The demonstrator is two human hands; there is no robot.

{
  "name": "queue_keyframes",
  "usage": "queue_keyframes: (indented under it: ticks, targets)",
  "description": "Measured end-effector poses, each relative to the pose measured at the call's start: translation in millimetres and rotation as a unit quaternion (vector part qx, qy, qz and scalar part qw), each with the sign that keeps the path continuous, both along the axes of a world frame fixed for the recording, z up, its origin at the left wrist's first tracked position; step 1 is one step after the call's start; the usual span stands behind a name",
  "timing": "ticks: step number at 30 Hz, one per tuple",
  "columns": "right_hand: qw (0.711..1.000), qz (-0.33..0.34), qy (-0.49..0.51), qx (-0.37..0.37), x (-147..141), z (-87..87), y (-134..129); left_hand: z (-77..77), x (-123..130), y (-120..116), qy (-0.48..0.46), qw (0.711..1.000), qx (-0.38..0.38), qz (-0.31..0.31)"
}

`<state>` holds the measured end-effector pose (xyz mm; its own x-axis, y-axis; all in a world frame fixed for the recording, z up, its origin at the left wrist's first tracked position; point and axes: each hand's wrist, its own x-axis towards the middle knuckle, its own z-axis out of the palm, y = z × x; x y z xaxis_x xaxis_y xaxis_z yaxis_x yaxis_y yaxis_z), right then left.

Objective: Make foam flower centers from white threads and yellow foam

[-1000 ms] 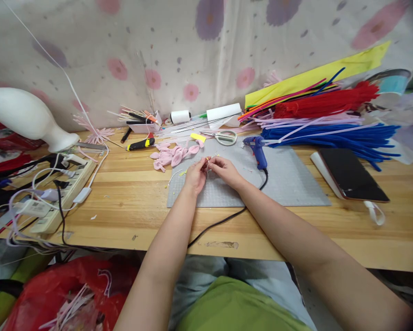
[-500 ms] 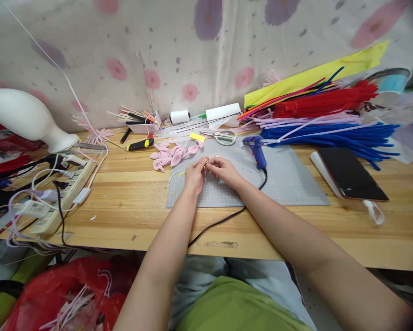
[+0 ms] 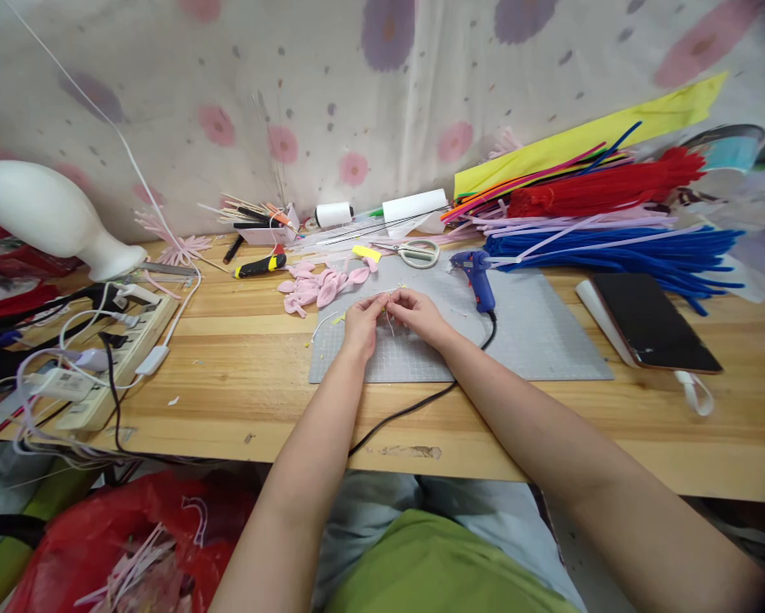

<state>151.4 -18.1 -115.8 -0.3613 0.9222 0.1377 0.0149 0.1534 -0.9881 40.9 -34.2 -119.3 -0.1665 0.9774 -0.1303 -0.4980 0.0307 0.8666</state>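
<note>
Over the grey cutting mat (image 3: 535,340), my left hand (image 3: 362,325) and my right hand (image 3: 417,313) meet with fingertips pinched together. Between them is a thin white strand (image 3: 391,323), its loose end hanging below the fingers. A bit of yellow shows at the left fingertips, too small to make out. Pink fuzzy petal-shaped pieces (image 3: 328,288) lie in a pile just beyond my left hand. Scissors (image 3: 417,253) with pale handles rest past my hands, beside a small yellow strip (image 3: 366,253). To the right of my right hand lies a blue glue gun (image 3: 475,277).
Bundles of blue pipe cleaners (image 3: 612,251) and red pipe cleaners (image 3: 605,189) lie at the back right. A phone (image 3: 653,319) sits at the right. On the left are a power strip (image 3: 117,366) with cables and a white foam head (image 3: 43,213). A utility knife (image 3: 259,266) lies behind.
My fingertips have shifted slightly, and the thin strand now hangs a little further right below them. Less of the yellow bit shows between the fingers.
</note>
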Motion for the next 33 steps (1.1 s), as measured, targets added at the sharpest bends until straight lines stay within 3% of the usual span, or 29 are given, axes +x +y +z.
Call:
queue_keyframes:
  ticks: [7, 14, 20, 33]
  targets:
    - [0.999, -0.021, -0.02, 0.028, 0.4, -6.7, 4.6, -1.7, 0.2, 3.4, 0.003, 0.999, -0.02, 0.043]
    - [0.99, -0.086, -0.071, 0.085, 0.0, -12.2, 5.6, -0.9, 1.2, 3.5, 0.003, 0.998, -0.019, 0.061]
    - [0.977, -0.131, -0.109, 0.126, -0.2, -16.2, 6.0, -3.7, 0.1, 3.1, 0.067, 0.993, 0.01, 0.098]
    - [0.978, -0.137, -0.102, 0.124, 1.4, -12.3, 5.9, -3.9, -0.8, 2.0, 0.142, 0.986, 0.015, 0.086]
